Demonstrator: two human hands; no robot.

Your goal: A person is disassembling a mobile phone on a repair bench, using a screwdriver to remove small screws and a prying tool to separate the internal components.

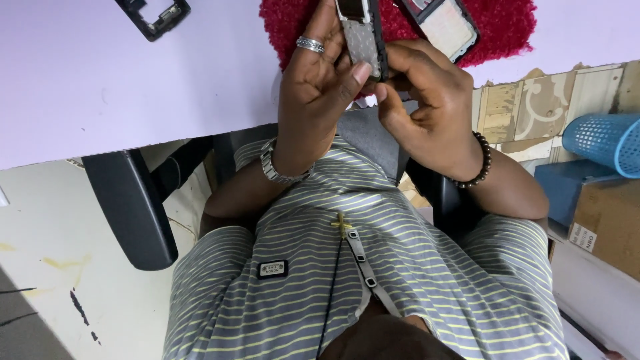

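Left hand [320, 87] grips slim grey phone board [363, 40], steadying it | right hand [427, 100] pinches its 6 o'clock end | red fuzzy mat [507, 27] at 12 o'clock.

red mat [507, 20], blue basket [603, 141], cardboard box [610, 223]

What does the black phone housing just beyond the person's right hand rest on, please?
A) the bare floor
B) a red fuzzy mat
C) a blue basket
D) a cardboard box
B: the black phone housing lies on the red fuzzy mat spread on the pale table, just past the right hand, which holds a grey keypad part together with the left hand.
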